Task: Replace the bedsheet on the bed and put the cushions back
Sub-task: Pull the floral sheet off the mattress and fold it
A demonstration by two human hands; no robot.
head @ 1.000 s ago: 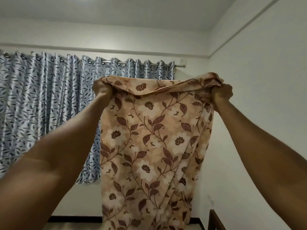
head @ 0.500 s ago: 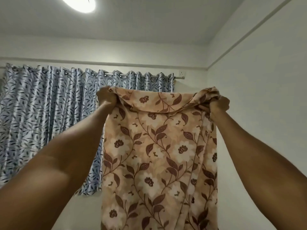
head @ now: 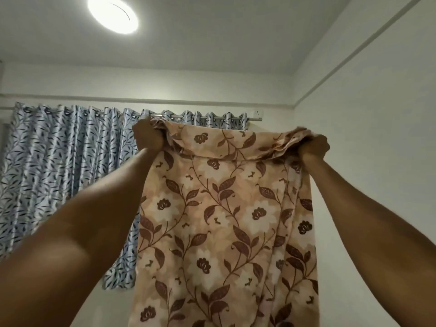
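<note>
Hanging in mid-air in front of the person, the peach fabric bedsheet printed with cream flowers and brown leafy vines (head: 224, 220) is held up high by its top edge and falls straight down past the bottom of the view. Between the two hands, that top edge folds over in a loose flap. The left grip (head: 148, 138) is clenched round a bunched corner at the sheet's upper left, fingers curled into the cloth. The right grip (head: 313, 146) grasps the gathered cloth at the upper right corner in the same way. Both bare forearms reach up and forward from the lower corners of the view. Behind the sheet, a blue-grey eyelet curtain with a dark leaf print (head: 59, 173) hangs from a metal rod (head: 252, 119) on the far wall. A white wall socket (head: 259, 112) sits just above the rod's right end. A round white ceiling light (head: 113, 14) glows at upper left, and a plain white side wall (head: 377, 138) runs along the right.
</note>
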